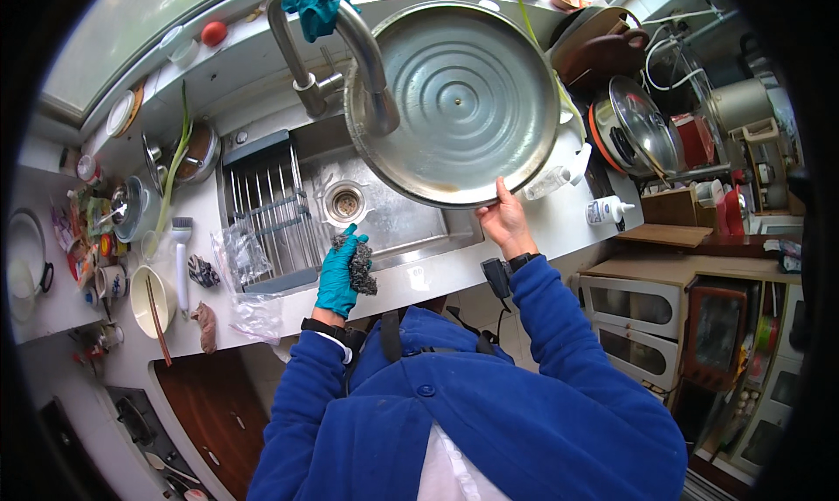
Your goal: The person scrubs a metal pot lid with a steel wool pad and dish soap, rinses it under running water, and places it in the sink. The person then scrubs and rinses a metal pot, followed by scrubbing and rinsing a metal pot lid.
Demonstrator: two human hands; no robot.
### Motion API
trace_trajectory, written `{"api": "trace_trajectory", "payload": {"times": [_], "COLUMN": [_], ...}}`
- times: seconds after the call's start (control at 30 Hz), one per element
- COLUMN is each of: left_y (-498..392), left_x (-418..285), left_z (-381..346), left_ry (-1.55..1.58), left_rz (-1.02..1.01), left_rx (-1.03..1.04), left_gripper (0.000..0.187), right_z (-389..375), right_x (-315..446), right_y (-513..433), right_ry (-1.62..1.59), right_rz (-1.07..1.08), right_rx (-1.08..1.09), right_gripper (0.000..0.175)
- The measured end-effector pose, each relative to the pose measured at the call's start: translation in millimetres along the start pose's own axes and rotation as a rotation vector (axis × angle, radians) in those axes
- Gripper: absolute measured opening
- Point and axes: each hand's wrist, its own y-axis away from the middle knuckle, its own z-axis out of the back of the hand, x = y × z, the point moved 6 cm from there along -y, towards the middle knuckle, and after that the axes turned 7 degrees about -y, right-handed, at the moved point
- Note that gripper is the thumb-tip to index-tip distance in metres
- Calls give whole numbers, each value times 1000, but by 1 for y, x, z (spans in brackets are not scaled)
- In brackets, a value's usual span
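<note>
My left hand [339, 275], in a teal rubber glove, grips a dark steel wool scourer [362, 270] just before the sink's front edge. My bare right hand [508, 220] holds the near rim of a large round metal lid [488, 153], thumb on the side facing me. Concentric rings and a small central rivet mark the lid, and a brownish stain lies near its lower rim. It is tilted over the right part of the stainless steel sink [400, 232]. The faucet [380, 101] reaches over the lid's left side. Another teal glove [314, 6] hangs on the faucet's neck.
A roll-up drying rack [269, 206] covers the sink's left side. Left of it are a plastic bag [242, 258], a brush [182, 258] and a cream bowl [145, 284] with chopsticks. Bottles [606, 210] and pots with lids [636, 127] stand to the right. Tomatoes [214, 33] line the sill.
</note>
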Motion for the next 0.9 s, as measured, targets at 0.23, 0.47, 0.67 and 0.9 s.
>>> {"api": "trace_trajectory", "payload": {"times": [0.23,0.47,0.67,0.9], "left_y": [9,44,74,42], "left_x": [-22,-58,-86,-94], "left_z": [16,43,64,24], "left_ry": [236,300,134,-451], "left_rz": [-103,-238,-348,-343], "left_rx": [-36,-18,-154,-180], "left_gripper": [45,40,30,35], "right_z": [0,4,7,8], "right_x": [-32,-65,-86,-106], "right_y": [0,28,56,77], "right_ry": [-32,156,422,645], "right_rz": [-131,-285,-382,-389], "right_rx": [-42,-54,39,55], "right_gripper": [20,24,21,21]}}
